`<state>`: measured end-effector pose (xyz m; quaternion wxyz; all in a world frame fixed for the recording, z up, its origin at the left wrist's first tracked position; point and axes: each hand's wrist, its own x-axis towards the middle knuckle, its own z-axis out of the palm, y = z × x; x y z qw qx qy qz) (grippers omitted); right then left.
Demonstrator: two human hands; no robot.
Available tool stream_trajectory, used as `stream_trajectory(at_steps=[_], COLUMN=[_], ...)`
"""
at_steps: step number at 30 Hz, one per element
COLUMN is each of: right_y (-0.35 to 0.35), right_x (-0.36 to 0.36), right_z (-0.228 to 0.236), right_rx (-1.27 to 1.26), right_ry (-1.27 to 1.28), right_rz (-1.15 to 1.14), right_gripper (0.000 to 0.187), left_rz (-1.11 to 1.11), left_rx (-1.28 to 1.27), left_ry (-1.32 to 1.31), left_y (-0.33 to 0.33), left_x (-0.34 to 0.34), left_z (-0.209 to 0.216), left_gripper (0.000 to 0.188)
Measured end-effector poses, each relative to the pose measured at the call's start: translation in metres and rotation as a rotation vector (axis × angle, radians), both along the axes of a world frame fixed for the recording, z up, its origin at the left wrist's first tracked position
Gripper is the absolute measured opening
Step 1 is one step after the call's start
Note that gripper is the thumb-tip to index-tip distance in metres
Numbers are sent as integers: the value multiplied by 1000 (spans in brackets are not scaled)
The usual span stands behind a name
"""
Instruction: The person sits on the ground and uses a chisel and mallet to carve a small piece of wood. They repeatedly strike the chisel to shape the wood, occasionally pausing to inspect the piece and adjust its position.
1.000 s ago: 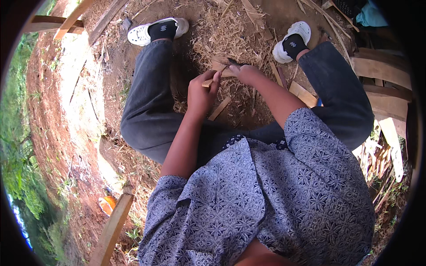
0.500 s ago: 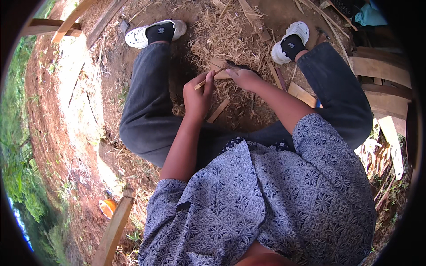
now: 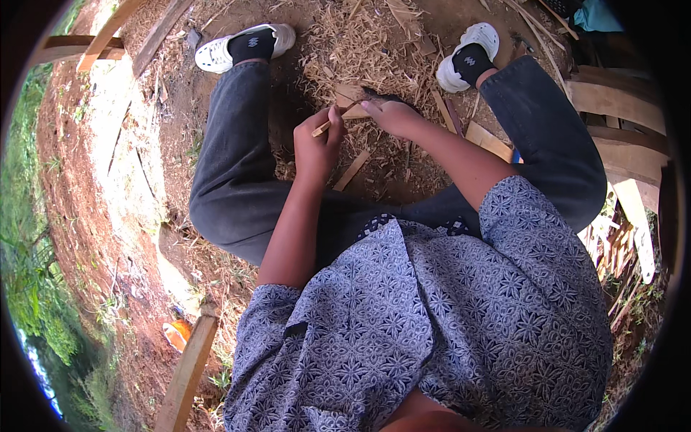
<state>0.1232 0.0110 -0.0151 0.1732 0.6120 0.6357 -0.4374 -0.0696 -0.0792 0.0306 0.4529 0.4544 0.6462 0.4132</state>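
Between my knees, my left hand [image 3: 317,146] is closed around a thin wooden stick [image 3: 321,129]. The stick's pale end juts out on the left of the fist, and its darker reddish part slants up toward the other hand. My right hand [image 3: 394,118] is closed, its fingertips at the stick's far end. A thin dark strip crosses there, too small to name. Just beyond the right hand lies a dark, elongated shape, partly hidden. Below the hands, a flat pale wood piece [image 3: 352,96] rests on the shavings.
Wood shavings [image 3: 371,54] cover the ground between my white shoes [image 3: 213,55]. A short wood offcut [image 3: 352,171] lies near my lap. Curved planks [image 3: 619,104] are stacked at the right. A wooden post [image 3: 188,371] rises at lower left, beside an orange object [image 3: 176,334].
The whole view has shifted slightly, so hands and shoes sit a little higher in the picture. Both hands keep nearly the same pose and hold.
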Motion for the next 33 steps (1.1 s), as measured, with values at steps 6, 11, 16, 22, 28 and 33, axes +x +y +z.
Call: stream_trajectory(at_steps=[6, 11, 16, 22, 28, 33], right_y=[-3, 0, 15, 6, -4, -4], right_x=[2, -2, -2, -2, -4, -1], right_z=[-33, -35, -3, 14, 4, -48], right_rx=[132, 171, -93, -123, -3, 57], right_ry=[28, -1, -48, -68, -78, -122], right_rz=[52, 68, -19, -40, 3, -9], right_gripper=[90, 92, 92, 92, 84, 81], left_rz=[14, 39, -15, -78, -184, -213], left_rx=[11, -42, 43, 125, 196, 218], left_ry=[4, -84, 25, 154, 267, 302], left_y=[-5, -2, -2, -4, -9, -8], left_x=[1, -3, -1, 0, 5, 9], left_z=[-5, 0, 4, 5, 12, 10], left_gripper=[34, 34, 32, 24, 22, 20])
